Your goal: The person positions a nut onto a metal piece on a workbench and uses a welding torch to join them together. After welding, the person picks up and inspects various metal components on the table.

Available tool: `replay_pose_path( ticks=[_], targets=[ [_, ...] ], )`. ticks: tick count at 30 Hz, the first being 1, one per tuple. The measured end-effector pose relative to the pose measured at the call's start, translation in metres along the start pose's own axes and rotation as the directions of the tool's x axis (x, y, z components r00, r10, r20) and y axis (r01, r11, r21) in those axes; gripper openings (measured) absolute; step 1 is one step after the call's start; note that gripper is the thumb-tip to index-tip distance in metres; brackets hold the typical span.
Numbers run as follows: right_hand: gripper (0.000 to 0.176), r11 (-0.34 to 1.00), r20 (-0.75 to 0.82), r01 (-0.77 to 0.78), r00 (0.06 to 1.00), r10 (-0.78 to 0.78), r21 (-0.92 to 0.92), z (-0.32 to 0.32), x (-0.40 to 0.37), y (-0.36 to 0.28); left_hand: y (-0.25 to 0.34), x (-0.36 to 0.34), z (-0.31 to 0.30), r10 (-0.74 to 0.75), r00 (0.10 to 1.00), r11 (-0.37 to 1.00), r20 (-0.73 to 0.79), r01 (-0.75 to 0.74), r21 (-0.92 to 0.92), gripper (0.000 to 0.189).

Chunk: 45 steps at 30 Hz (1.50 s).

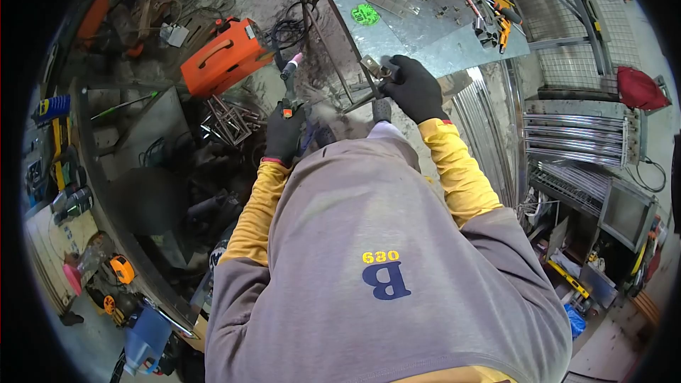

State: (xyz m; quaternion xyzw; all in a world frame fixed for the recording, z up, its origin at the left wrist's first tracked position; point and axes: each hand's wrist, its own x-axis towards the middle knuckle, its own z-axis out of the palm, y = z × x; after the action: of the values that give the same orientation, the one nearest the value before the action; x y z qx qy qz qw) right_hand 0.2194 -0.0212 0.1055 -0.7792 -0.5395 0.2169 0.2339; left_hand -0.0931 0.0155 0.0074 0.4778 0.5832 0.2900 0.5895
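My left hand (284,133), in a black glove, is closed around the handle of a TIG welding torch (289,78). The torch points up and away, with a pink nozzle at its tip and an orange switch by my fingers. At the corner of the metal-topped table (425,46), my gloved right hand (417,91) pinches a small metal bracket (373,67). Part of the bracket is hidden behind the fingers. A green tangle-like disc (365,14) lies on the tabletop beyond it.
An orange welding machine (225,58) stands on the floor at left, beside a stack of metal frames (230,120). Pliers and clamps (496,14) lie on the table's right side. Steel tubes (489,128) lean at right, near a rack of shiny bars (574,131). A workbench (113,198) runs along the left.
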Motion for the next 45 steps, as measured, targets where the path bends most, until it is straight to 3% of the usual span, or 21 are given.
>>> replay_pose_path(
  ticks=[3,10,13,14,15,17,19,21,23,25,34,36,42,45],
  targets=[
    [0.043,0.995,0.038,-0.078,0.996,0.08,-0.054,-0.001,-0.01,0.009,-0.003,-0.002,-0.003,0.053,0.998,0.998,0.015,-0.054,0.038,0.021],
    [0.036,0.999,-0.036,-0.037,0.999,0.037,0.007,0.013,-0.021,0.014,0.014,-0.009,0.0,0.025,0.999,1.0,0.03,-0.025,0.017,0.019],
    [0.039,0.999,0.055,-0.03,0.998,0.032,-0.04,0.005,-0.014,0.015,0.016,-0.01,0.002,0.05,0.998,0.999,0.04,-0.05,0.014,0.018],
    [0.041,1.0,0.015,-0.028,0.999,0.028,0.012,0.0,-0.012,0.012,0.014,-0.01,0.003,0.073,0.996,0.997,0.043,-0.074,0.032,0.017],
    [0.044,0.998,-0.022,0.063,0.998,-0.063,0.022,0.001,-0.006,0.019,0.013,-0.01,0.004,0.061,0.997,0.998,0.039,-0.062,0.028,0.017],
    [0.049,0.987,0.039,0.131,0.99,-0.135,0.091,-0.01,0.004,0.012,0.02,-0.009,0.004,0.084,0.993,0.995,0.078,-0.089,0.055,0.016],
    [0.055,0.982,0.089,0.159,0.982,-0.168,0.1,-0.006,0.019,0.019,0.024,-0.01,0.008,0.016,0.997,0.998,0.079,-0.02,0.054,0.015],
    [0.057,0.969,0.161,0.217,0.959,-0.234,0.116,-0.005,0.028,0.021,0.02,-0.005,0.012,-0.059,0.988,0.984,0.144,0.081,-0.156,0.015],
    [0.057,0.967,0.174,0.226,0.954,-0.245,0.12,-0.006,0.034,0.02,0.018,-0.004,0.014,-0.037,0.99,0.989,0.136,0.056,-0.136,0.016],
    [0.054,0.965,0.302,0.22,0.919,-0.255,0.145,-0.004,0.044,0.025,0.017,-0.004,0.016,-0.019,0.99,0.993,0.137,0.034,-0.111,0.016],
    [0.05,0.933,0.302,0.139,0.922,-0.244,0.331,0.009,0.053,0.042,0.018,-0.006,0.025,0.016,0.992,0.991,0.123,0.0,-0.133,0.016],
    [0.048,0.936,0.304,0.151,0.919,-0.251,0.318,0.011,0.055,0.046,0.018,-0.007,0.025,-0.025,0.99,0.977,0.138,0.053,-0.207,0.014],
    [0.045,0.935,0.275,0.172,0.925,-0.261,0.31,0.011,0.051,0.044,0.013,-0.003,0.024,-0.087,0.987,0.975,0.132,0.111,-0.19,0.014],
    [0.045,0.944,0.272,0.178,0.928,-0.256,0.278,0.008,0.049,0.042,0.008,-0.001,0.024,-0.042,0.994,0.99,0.1,0.055,-0.13,0.015]
  ],
)
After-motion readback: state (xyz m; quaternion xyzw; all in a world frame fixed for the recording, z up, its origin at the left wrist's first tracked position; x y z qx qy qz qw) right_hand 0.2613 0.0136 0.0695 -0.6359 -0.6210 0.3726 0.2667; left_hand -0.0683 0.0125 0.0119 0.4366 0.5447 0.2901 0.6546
